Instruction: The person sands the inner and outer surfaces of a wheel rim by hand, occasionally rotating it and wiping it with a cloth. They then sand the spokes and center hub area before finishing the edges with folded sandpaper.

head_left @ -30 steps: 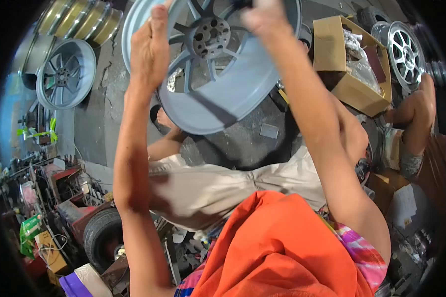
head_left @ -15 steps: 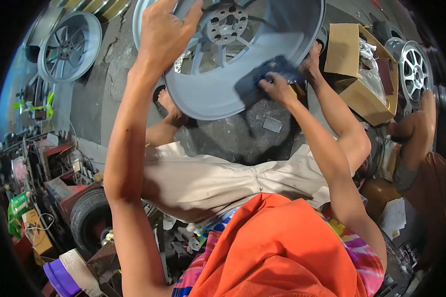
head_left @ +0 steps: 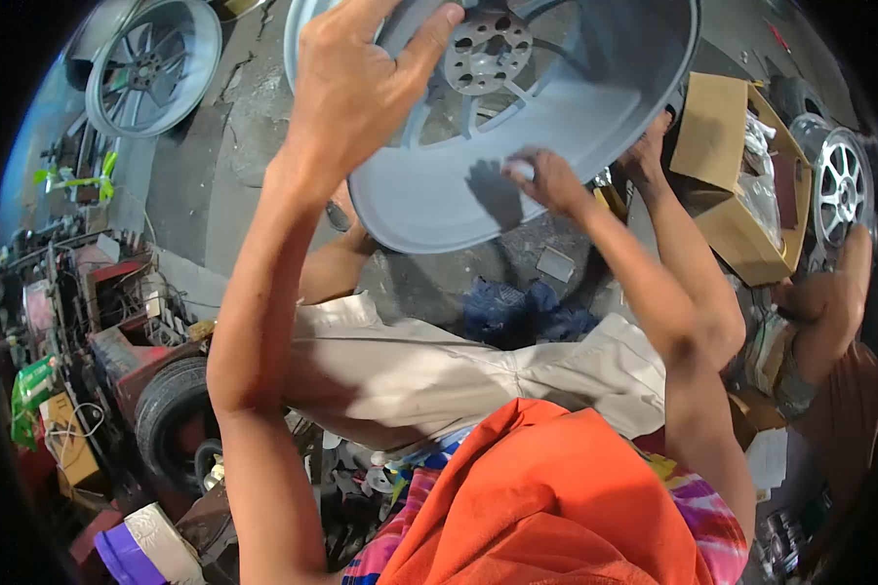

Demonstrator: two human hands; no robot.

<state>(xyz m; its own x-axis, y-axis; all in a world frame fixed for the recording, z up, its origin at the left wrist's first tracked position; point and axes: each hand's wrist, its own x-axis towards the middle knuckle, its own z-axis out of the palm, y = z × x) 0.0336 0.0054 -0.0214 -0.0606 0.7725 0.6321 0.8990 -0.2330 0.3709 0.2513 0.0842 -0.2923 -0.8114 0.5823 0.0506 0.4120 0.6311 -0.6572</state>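
Observation:
A grey alloy wheel rim (head_left: pixel 429 210) is tilted between the person's feet, its bolt-hole hub (head_left: pixel 488 54) facing up. My left hand (head_left: pixel 356 93) grips the wheel rim at its upper left, thumb stretched toward the hub; the fingertips run out of the frame. Just over the lower right of the barrel is my right hand (head_left: pixel 553 182), fingers curled in, with a small pale thing at their tips that is too blurred to name. Its shadow falls on the grey surface. A crumpled dark blue cloth (head_left: pixel 517 310) lies on the floor between my legs.
At right stand an open cardboard box (head_left: pixel 712 146) with plastic bags, a silver wheel (head_left: pixel 842 180) and another person's bent leg (head_left: pixel 829 302). Another grey wheel (head_left: pixel 151 73) leans at upper left. Tyre (head_left: pixel 171 419), tools and clutter crowd the lower left.
My right hand has let go of the dark blue cloth, which now lies on the floor. The wheel rim and my left hand have shifted right in view.

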